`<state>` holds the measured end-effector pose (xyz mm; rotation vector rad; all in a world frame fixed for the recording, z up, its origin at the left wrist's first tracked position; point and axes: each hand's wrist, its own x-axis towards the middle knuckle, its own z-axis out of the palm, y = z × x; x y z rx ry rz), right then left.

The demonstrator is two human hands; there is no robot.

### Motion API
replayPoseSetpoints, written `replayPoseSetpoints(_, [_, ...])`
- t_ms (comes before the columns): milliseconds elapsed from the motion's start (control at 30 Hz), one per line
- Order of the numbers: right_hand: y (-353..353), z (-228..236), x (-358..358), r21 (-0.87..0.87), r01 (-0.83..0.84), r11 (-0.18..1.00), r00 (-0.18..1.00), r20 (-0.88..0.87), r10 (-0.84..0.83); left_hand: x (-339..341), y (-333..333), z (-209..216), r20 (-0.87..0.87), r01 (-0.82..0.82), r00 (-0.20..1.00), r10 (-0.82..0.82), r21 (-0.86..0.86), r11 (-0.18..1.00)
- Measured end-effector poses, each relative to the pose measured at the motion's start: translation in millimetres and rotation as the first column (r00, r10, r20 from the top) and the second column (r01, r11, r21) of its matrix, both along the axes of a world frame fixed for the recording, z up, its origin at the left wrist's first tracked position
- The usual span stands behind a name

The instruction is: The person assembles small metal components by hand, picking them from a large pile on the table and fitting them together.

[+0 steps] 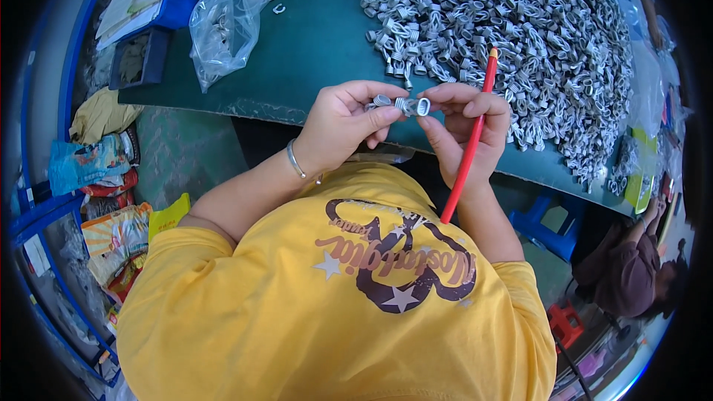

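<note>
The counter (297, 56) has a dark green top and a worn front edge; to its left stands a blue-framed rack (62, 206). The floor (186, 150) is green with pale scuffing, visible between rack and counter. A blue plastic stool (529, 224) sits below the counter's right portion, a red stool (566, 324) farther right; lighting is cool-toned.

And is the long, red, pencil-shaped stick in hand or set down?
In hand: the red stick lies across the person's right hand, against its bent fingers.
</note>
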<state>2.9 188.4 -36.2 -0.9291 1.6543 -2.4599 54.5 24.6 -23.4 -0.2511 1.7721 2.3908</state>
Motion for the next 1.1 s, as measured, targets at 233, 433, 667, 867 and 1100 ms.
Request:
replayPoseSetpoints(233, [-2,1,2,0.129,0.014,0.992,0.993,-0.118,0.001,-1,1,3,0.130,-0.026,0.992,0.000,0.197,0.980])
replayPoseSetpoints(433, [6,-3,-28,0.514,0.442,0.735,0.886,-0.377,-0.269,-1,-12,0,0.327,-0.218,0.945,0.013,0.601,0.769])
replayPoseSetpoints(667, [-7,-9,-27,0.621,0.549,0.559,0.748,-0.664,0.003,0,-9,-9,0.186,-0.172,0.972,0.142,0.157,0.972])
replayPoseSetpoints(867, [3,16,-15,0.284,-0.052,0.957,0.932,0.359,-0.056,-3,-5,1,0.119,-0.110,0.988,0.102,0.065,0.992])
replayPoseSetpoints(1100, [10,5,-10,0.099,-0.188,0.977,0.861,0.494,0.116,-1,-4,10,-0.052,-0.048,0.998,0.044,-0.079,0.996])
